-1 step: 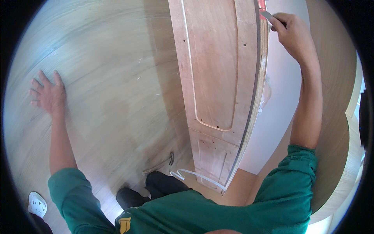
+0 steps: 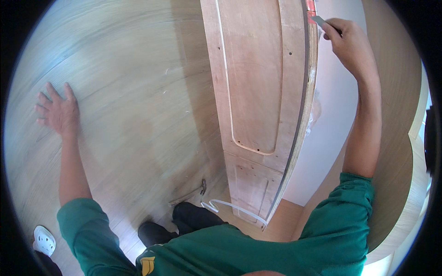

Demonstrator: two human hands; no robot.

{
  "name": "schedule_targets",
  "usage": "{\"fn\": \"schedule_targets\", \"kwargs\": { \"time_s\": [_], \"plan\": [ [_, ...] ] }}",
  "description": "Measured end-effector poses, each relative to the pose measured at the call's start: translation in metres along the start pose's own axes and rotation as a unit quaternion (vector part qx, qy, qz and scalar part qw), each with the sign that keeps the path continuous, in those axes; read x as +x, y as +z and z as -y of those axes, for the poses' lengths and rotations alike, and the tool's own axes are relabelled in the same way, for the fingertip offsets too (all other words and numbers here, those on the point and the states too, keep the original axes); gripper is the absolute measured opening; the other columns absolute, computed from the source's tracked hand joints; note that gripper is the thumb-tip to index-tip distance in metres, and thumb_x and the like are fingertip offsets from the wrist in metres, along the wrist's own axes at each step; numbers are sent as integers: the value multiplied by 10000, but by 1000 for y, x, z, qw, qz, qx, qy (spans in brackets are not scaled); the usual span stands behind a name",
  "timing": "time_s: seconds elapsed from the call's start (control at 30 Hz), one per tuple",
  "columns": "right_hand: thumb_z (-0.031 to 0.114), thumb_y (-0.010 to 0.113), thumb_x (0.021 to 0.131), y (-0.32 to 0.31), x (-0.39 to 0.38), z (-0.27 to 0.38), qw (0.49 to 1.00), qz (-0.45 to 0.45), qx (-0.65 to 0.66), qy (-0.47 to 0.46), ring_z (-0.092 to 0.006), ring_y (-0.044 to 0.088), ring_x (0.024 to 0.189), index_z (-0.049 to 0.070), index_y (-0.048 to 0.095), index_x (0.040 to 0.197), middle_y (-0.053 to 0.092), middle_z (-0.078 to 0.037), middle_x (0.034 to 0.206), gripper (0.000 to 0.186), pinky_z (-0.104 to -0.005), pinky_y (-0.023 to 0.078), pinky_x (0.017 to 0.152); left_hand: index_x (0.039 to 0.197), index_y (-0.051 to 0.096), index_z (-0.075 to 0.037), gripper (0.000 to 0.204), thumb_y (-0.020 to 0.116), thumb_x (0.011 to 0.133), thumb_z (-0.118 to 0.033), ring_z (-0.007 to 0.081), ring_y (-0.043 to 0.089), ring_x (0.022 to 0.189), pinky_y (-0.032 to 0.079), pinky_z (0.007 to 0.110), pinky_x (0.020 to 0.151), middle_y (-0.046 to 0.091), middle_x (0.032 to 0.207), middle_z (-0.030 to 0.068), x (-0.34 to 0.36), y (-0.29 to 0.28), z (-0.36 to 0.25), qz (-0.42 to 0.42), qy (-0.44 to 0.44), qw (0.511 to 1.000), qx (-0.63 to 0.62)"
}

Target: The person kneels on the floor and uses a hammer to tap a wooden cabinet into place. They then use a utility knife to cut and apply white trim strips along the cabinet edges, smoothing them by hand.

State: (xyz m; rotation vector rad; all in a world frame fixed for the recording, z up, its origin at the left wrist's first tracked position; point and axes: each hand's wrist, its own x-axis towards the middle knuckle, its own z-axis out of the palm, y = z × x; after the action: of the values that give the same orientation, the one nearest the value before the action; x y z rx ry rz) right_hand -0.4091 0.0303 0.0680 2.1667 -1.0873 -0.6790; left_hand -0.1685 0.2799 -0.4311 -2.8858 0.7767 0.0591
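Observation:
My left hand (image 2: 58, 111) is spread, fingers apart, over a pale wood-grain surface (image 2: 129, 69) at the left; I cannot tell whether it touches. My right hand (image 2: 346, 43) grips a flat grey metal blade tool (image 2: 318, 20) at the upper edge of a long plywood panel (image 2: 252, 87). The blade's tip is at a red patch (image 2: 311, 14) on that edge. The panel has a routed groove, several small holes and a dark strip along its right side. A thin white strip (image 2: 237, 206) curls across its lower end.
A hammer (image 2: 202, 186) lies by my dark-clad feet. At the lower left is someone's white clog (image 2: 44, 240) and dark leg. A pale white surface (image 2: 334, 64) runs behind the panel's edge, with a curved wood-veneer piece (image 2: 393, 193) at the right.
My right hand and the blade have shifted slightly right and down along the panel's edge. The panel appears shifted very slightly to the right. My left hand is nearly still.

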Motion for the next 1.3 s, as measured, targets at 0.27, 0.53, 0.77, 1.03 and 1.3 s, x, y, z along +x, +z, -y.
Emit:
{"fn": "schedule_targets", "kwargs": {
  "time_s": [0.27,0.53,0.77,1.03,1.3],
  "plan": [
    [226,573,959,-6,4,1,997,45,-32,-46,-141,598,601,21,740,976,685,-100,731,266,-318,483,563,1534,269,-246,695,343,952,-617,401,115,1473,85,624,1156,210,1594,132,1,19,0,-58,21,994,-91],
    [229,583,933,0,-5,4,998,-9,66,15,-218,595,562,6,723,876,659,-139,681,270,-363,478,588,1534,276,-235,715,346,948,-638,441,148,1453,105,655,1126,228,1584,169,1,9,4,-15,13,1000,-4],
    [242,567,971,0,-6,2,999,38,-28,14,-140,593,577,19,744,977,690,-100,733,285,-299,473,537,1534,275,-235,701,339,954,-623,441,139,1455,94,655,1130,223,1583,174,2,31,9,-86,26,990,-110],
    [278,568,969,-1,5,2,993,101,52,33,-125,575,537,-1,729,901,667,-91,702,329,-293,455,474,1536,274,-222,704,350,956,-615,435,130,1459,91,655,1131,228,1582,171,0,17,5,-70,25,990,-118],
    [230,564,956,-12,-14,4,997,80,5,13,-156,593,571,-1,724,932,665,-93,699,282,-333,481,582,1537,272,-224,716,354,951,-627,431,139,1458,94,657,1127,222,1586,165,-1,25,8,-81,31,988,-125]
  ]
}}
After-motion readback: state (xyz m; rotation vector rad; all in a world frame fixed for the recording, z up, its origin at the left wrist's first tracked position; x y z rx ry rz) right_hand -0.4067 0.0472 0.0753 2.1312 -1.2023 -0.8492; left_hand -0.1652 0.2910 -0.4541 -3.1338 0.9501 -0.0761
